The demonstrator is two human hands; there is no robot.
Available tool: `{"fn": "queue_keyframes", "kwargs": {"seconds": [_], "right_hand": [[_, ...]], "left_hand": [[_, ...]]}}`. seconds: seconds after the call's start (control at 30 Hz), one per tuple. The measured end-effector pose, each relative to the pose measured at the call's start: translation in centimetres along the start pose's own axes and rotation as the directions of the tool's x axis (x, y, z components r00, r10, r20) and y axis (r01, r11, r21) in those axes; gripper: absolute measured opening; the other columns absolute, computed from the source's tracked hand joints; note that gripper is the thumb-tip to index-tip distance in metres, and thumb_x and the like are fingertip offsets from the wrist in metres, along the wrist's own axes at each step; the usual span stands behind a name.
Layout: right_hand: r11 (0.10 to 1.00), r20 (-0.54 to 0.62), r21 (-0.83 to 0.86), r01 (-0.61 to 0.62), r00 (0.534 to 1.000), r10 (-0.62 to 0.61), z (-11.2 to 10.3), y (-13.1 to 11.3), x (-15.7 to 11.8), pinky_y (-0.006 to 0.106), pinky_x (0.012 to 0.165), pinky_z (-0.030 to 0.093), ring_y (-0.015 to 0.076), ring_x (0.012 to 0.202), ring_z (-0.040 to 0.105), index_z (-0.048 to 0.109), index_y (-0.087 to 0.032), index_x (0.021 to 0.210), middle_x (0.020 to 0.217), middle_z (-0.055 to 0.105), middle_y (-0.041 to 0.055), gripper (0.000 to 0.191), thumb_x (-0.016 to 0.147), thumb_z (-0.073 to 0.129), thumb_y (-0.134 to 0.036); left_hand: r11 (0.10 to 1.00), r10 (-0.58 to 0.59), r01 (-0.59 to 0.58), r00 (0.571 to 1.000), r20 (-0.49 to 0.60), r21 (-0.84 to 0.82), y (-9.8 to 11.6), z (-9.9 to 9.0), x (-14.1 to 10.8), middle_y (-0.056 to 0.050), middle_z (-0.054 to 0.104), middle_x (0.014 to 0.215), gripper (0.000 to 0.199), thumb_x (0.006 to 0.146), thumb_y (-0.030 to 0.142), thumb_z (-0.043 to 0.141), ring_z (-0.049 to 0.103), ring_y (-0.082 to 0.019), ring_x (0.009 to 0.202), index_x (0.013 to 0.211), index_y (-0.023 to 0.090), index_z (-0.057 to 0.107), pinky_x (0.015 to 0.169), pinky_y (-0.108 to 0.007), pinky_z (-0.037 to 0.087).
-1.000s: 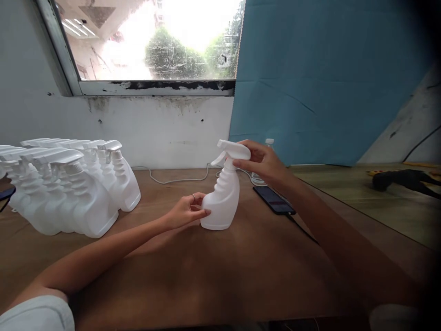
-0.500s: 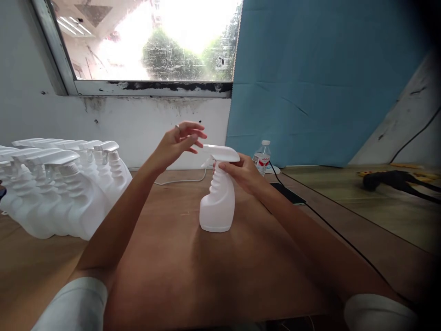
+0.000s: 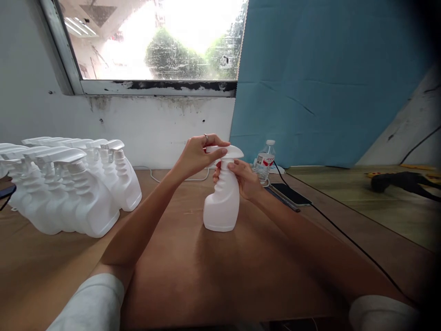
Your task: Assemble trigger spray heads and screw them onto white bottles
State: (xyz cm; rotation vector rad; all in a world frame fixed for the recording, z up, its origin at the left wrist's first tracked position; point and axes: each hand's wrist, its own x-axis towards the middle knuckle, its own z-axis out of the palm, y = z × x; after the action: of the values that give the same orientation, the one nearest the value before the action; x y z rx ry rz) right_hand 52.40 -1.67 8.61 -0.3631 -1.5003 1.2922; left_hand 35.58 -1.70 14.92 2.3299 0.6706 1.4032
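My left hand (image 3: pixel 197 156) closes round the sprayer head (image 3: pixel 234 151), my right hand (image 3: pixel 248 180) round the neck of the white bottle (image 3: pixel 222 209), upright between the table (image 3: pixel 165 280)'s far and near edges; probably light, squeezable, best gripped there.

Spray head (image 3: pixel 234 152): nozzle end covered by the left hand (image 3: pixel 197 157). Bottle (image 3: pixel 222 207): neck partly covered by the right hand (image 3: pixel 248 180). Label (image 3: pixel 267 159) near the table's (image 3: pixel 172 276) far edge: print too small to read. Row (image 3: pixel 82 202): cut off at view left. Black object (image 3: pixel 396 181) beyond the table's right edge: blurred, type unclear.
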Motion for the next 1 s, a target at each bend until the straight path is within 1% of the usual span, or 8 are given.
{"fn": "queue_keyframes", "kwargs": {"seconds": [0.1,0.27,0.43,0.57,0.7,0.83,0.93,1.0], "right_hand": [[0.998,-0.066,-0.068,0.016,0.998,-0.021,0.22,0.16,0.01,0.027,0.054,0.052,0.0152,0.061,0.063,0.060,-0.017,0.086,0.069,0.064,0.0015,0.023,0.073,0.074,-0.030],[1.000,-0.005,-0.020,0.021,1.000,-0.021,0.38,0.08,-0.02,0.030,0.058,0.052,0.0163,0.066,0.063,0.060,-0.017,0.087,0.078,0.065,0.0042,0.026,0.074,0.071,-0.038],[0.994,-0.114,-0.103,0.020,0.993,-0.032,0.63,0.08,0.03,0.028,0.055,0.051,0.0155,0.060,0.061,0.058,-0.018,0.086,0.068,0.064,0.0011,0.028,0.069,0.076,-0.033],[0.998,-0.023,-0.050,0.030,0.999,-0.031,0.66,0.02,-0.02,0.030,0.058,0.052,0.0173,0.065,0.064,0.061,-0.016,0.086,0.077,0.067,0.0050,0.028,0.074,0.070,-0.040],[0.997,-0.081,-0.073,0.035,0.996,-0.041,0.42,0.18,0.01,0.029,0.056,0.052,0.0160,0.060,0.063,0.060,-0.017,0.084,0.069,0.065,0.0015,0.023,0.072,0.074,-0.031],[0.997,-0.004,-0.050,0.050,0.999,-0.051,0.30,0.32,0.02,0.031,0.059,0.053,0.0180,0.068,0.065,0.062,-0.015,0.087,0.081,0.067,0.0060,0.027,0.076,0.068,-0.039],[0.993,-0.076,-0.106,0.042,0.996,-0.050,0.40,0.34,0.04,0.029,0.056,0.052,0.0169,0.063,0.064,0.061,-0.017,0.087,0.072,0.066,0.0032,0.025,0.072,0.073,-0.033],[0.991,-0.092,-0.121,0.051,0.994,-0.062,0.54,0.31,-0.02,0.029,0.056,0.051,0.0161,0.060,0.063,0.060,-0.018,0.086,0.069,0.065,0.0017,0.026,0.071,0.074,-0.033]], "left_hand": [[1.000,0.006,-0.005,1.000,0.017,-0.019,0.19,-0.02,0.02,-0.006,0.070,0.093,0.019,0.081,0.030,0.063,0.058,-0.009,0.066,0.091,0.015,0.070,0.058,-0.022,0.043],[1.000,0.006,-0.006,1.000,0.008,0.016,0.36,0.12,-0.04,-0.006,0.071,0.092,0.017,0.081,0.029,0.063,0.057,-0.009,0.064,0.089,0.016,0.070,0.058,-0.022,0.043],[1.000,0.009,-0.009,0.999,0.034,0.012,0.57,-0.07,-0.07,-0.005,0.071,0.091,0.017,0.081,0.029,0.062,0.057,-0.009,0.066,0.088,0.016,0.070,0.059,-0.022,0.043],[1.000,0.015,-0.015,0.999,0.047,0.004,0.66,-0.18,-0.08,-0.006,0.071,0.095,0.017,0.081,0.028,0.062,0.059,-0.009,0.069,0.088,0.015,0.069,0.061,-0.022,0.045],[1.000,0.023,-0.024,0.999,0.038,0.012,0.52,-0.14,-0.07,-0.006,0.071,0.097,0.016,0.081,0.028,0.061,0.059,-0.010,0.070,0.086,0.015,0.069,0.062,-0.022,0.046],[0.999,0.032,-0.032,0.999,0.038,0.010,0.48,-0.11,-0.12,-0.005,0.071,0.098,0.014,0.081,0.026,0.061,0.059,-0.009,0.071,0.085,0.015,0.068,0.063,-0.022,0.046],[0.999,0.036,-0.037,0.999,0.036,0.029,0.56,-0.13,-0.16,-0.005,0.071,0.093,0.014,0.081,0.026,0.061,0.060,-0.010,0.072,0.086,0.015,0.069,0.063,-0.022,0.046],[0.999,0.035,-0.037,0.999,0.037,0.039,0.61,-0.14,-0.17,-0.005,0.071,0.091,0.014,0.082,0.025,0.061,0.060,-0.010,0.072,0.086,0.016,0.069,0.064,-0.022,0.046]]}}
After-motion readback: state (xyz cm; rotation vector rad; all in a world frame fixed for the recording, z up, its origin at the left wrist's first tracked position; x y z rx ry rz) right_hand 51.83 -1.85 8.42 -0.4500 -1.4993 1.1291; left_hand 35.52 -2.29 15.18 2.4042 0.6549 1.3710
